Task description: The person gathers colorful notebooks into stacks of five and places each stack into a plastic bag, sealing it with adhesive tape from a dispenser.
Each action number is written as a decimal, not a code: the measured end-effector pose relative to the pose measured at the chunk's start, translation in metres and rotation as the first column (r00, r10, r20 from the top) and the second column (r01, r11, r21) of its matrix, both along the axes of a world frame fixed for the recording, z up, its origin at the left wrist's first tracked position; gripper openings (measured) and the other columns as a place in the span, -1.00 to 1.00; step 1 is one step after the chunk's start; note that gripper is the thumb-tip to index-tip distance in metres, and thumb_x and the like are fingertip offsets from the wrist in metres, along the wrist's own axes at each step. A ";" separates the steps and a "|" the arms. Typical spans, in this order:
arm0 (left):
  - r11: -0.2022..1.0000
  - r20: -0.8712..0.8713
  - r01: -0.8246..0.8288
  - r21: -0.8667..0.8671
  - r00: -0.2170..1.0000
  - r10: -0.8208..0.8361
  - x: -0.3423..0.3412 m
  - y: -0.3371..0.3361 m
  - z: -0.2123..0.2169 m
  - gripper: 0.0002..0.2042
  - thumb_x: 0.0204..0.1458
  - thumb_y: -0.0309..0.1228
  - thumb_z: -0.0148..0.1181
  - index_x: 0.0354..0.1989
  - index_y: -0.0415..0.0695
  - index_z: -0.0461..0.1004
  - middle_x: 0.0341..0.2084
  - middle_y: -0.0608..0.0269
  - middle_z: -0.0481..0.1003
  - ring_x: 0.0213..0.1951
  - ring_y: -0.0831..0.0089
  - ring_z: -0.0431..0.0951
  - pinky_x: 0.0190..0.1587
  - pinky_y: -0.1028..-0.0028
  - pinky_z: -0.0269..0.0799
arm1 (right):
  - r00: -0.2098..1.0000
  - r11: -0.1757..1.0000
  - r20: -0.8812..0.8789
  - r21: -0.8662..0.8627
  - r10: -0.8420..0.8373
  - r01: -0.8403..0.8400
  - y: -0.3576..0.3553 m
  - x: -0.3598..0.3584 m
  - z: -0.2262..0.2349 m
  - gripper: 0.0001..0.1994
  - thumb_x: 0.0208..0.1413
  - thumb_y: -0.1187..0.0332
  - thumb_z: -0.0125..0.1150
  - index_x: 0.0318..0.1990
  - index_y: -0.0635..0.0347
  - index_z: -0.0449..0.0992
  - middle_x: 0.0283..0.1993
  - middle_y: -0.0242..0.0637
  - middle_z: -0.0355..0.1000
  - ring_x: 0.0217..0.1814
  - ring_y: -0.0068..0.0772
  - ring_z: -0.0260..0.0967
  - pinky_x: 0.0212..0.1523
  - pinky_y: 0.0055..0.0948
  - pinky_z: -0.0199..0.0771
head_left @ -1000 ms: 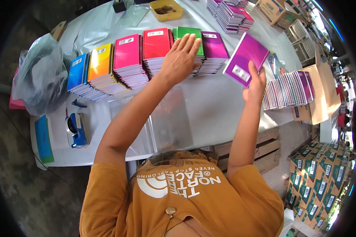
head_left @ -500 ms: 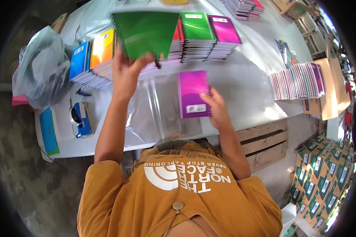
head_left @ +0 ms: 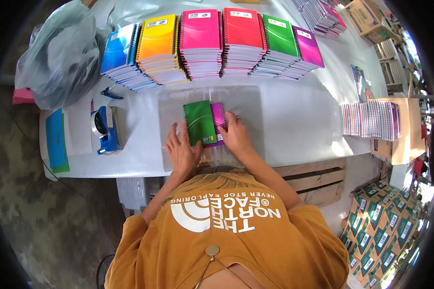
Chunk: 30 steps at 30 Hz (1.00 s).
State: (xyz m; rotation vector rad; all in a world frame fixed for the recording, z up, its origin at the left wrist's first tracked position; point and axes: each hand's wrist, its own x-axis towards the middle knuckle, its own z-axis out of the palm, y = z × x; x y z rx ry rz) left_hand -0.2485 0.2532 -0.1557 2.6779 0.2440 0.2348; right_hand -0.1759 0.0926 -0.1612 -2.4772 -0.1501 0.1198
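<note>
A green spiral notebook (head_left: 200, 123) lies partly over a purple spiral notebook (head_left: 219, 113), whose right strip and lower edge stick out. Both rest on a clear plastic sheet (head_left: 248, 108) on the table. My left hand (head_left: 181, 148) is at the green notebook's lower left edge, fingers spread and thumb by its bottom corner. On the other side, my right hand (head_left: 237, 137) touches the purple notebook's right edge, thumb and fingers apart. Neither hand is wrapped round a notebook. Beyond them stand stacks of spiral notebooks, including blue (head_left: 119, 45), yellow (head_left: 156, 38), pink (head_left: 200, 31) and red (head_left: 243, 31).
Left of the notebooks are a blue tape dispenser (head_left: 108, 130), small pliers (head_left: 112, 94), a blue flat folder (head_left: 56, 137) and a big plastic bag (head_left: 60, 58). At right, a row of notebooks (head_left: 369, 119) stands beside a cardboard box (head_left: 409, 135).
My left hand has brought the green notebook down from the far stacks and laid it partly on the purple one. Both notebooks now lie flat, and my left hand's grip has loosened.
</note>
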 end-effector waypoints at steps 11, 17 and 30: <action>0.910 0.436 0.384 0.155 0.800 -0.412 0.129 0.008 0.115 -0.44 -0.04 -0.31 0.23 0.18 -0.07 0.23 0.11 0.09 0.29 0.15 0.08 0.23 0.15 0.19 0.13 | 0.578 0.990 0.809 -0.143 0.106 0.019 -0.032 0.150 0.133 -0.65 -0.01 0.29 0.24 -0.03 0.10 0.48 -0.08 -0.21 0.47 -0.07 -0.11 0.38 -0.11 -0.22 0.38; 0.868 0.417 0.391 0.307 0.765 -0.492 0.214 0.035 0.109 -0.57 0.00 -0.23 0.18 0.08 -0.02 0.39 0.01 0.17 0.44 -0.02 0.23 0.45 0.09 0.30 0.24 | 0.938 0.970 0.336 0.188 0.083 -0.153 -0.037 0.171 0.157 -0.76 0.00 0.33 0.23 -0.16 0.18 0.57 -0.26 -0.22 0.56 -0.29 -0.18 0.50 -0.18 -0.31 0.42; 0.882 0.563 0.368 -0.293 0.812 -0.151 0.157 0.042 0.163 -0.74 0.11 -0.40 0.08 -0.03 -0.13 0.45 -0.47 0.06 0.52 -0.45 0.33 0.52 -0.34 0.43 0.41 | 0.968 0.473 0.155 0.880 -0.195 -0.045 -0.059 0.082 0.175 -0.84 -0.01 0.51 0.27 -0.26 0.32 0.49 -0.32 -0.35 0.49 -0.25 -0.54 0.43 -0.16 -0.49 0.47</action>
